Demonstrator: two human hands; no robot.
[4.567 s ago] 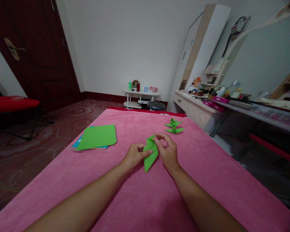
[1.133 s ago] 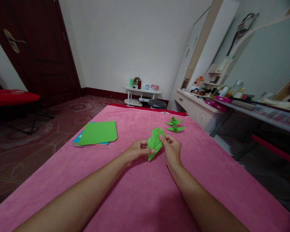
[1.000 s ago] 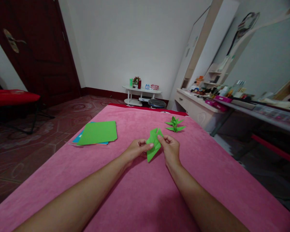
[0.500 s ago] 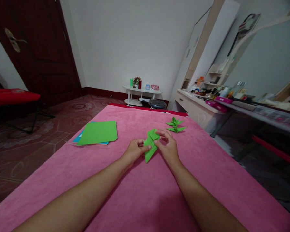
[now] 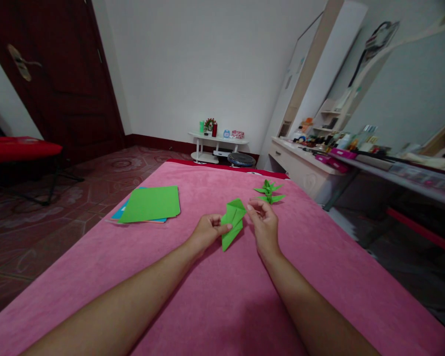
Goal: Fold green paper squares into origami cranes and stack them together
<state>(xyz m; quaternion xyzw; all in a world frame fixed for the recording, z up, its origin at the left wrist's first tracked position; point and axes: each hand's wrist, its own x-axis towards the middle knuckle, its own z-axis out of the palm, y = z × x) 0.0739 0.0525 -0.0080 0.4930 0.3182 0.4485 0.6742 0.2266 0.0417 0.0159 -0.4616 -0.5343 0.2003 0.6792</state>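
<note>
A partly folded green paper piece stands on edge over the pink cloth, pointed end toward me. My left hand is closed, thumb and fingers pinching the paper's left edge. My right hand sits just right of it with curled fingers, the thumb and forefinger at the paper's upper right flap. Two finished green folded figures lie beyond my right hand.
A stack of flat green sheets on blue ones lies at the left of the cloth. A cluttered desk stands to the right, a small white table by the far wall, a red seat at left.
Over the last second the paper's fanned top flaps were folded down into one flat flap. My right hand slid slightly right off the fold; my left kept its pinch.
</note>
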